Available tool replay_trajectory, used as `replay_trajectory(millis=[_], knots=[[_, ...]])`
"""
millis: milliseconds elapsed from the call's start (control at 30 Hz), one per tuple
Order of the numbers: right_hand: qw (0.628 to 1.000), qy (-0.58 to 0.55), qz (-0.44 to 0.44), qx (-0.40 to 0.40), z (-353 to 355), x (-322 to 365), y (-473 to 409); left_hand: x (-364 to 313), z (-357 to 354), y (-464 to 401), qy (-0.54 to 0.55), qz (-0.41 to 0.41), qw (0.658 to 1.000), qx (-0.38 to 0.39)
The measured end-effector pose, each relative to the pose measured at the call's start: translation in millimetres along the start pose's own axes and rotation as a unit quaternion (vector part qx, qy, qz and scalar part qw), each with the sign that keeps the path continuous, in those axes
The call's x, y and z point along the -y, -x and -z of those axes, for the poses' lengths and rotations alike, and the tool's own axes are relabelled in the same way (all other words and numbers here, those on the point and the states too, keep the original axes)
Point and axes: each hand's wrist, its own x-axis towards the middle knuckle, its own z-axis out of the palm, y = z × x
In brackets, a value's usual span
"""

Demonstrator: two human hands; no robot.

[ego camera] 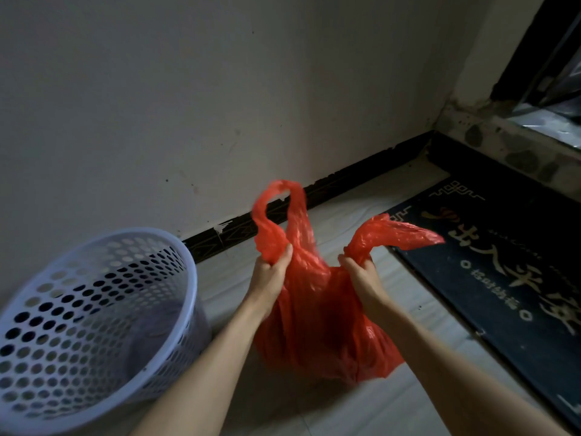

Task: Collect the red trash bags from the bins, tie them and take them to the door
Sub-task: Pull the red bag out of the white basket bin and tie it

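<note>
Red trash bag (pixel 317 325) is out of the bin and sitting on the pale floor (pixel 361 410), right between the person's forearms, so the collecting part looks done for this one; the tying is what's going on now, I'd say, since no knot shows yet. From the head view: left hand (pixel 270 275) is closed tight around the bag's left handle loop (pixel 279 209), which sticks up as an open loop; right hand (pixel 361 278) is clenched on the other handle (pixel 399 234), which flops out flat toward the mat; the two handles aren't crossed at all. So still left, as far as I can judge: cross them, knot them, then set the bag by the door; the dark doormat (pixel 503 262) and a door threshold (pixel 518 146) are just to the right, so that last bit should be quick.

Containers: the bag bulges low down like it's got something in it, but the plastic hides what; the perforated lavender bin (pixel 88 325) just to the left stands tilted in the frame with no red liner, and there's a dim purplish shape at the bottom that I can't make out. Only one bin in view, so can't say about any others.
</note>
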Motion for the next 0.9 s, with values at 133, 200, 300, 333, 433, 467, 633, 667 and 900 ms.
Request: replay_trajectory(millis=[133, 200, 300, 333, 433, 467, 633, 667, 900], knots=[[0.996, 0.071, 0.043, 0.042, 0, -11, 5, -3, -16, -3, 0.118, 0.054, 0.992, -0.002], [0.996, 0.061, 0.046, 0.042, -2, -13, 7, 2, -24, -3, 0.059, 0.059, 0.995, -0.052], [0.999, 0.038, 0.001, -0.015, -5, -15, 3, 2, -25, -4, 0.061, 0.077, 0.993, -0.066], [0.999, 0.022, -0.024, -0.041, -5, -16, 2, 2, -23, -3, 0.084, 0.084, 0.992, -0.033], [0.987, -0.121, -0.086, -0.066, 1, -10, 0, -5, -19, 2, 0.193, 0.110, 0.968, 0.115], [0.978, -0.178, -0.093, -0.055, 3, -5, 0, -8, -16, 3, 0.209, 0.119, 0.958, 0.158], [0.924, -0.363, -0.122, -0.021, 3, 11, 3, -1, -16, 8, 0.088, 0.088, 0.982, 0.140], [0.924, -0.360, -0.126, -0.020, 1, 13, 4, 1, -17, 8, 0.085, 0.073, 0.987, 0.113], [0.969, -0.160, -0.169, 0.088, 4, 17, 9, 1, -13, 4, 0.182, 0.101, 0.966, 0.154]])
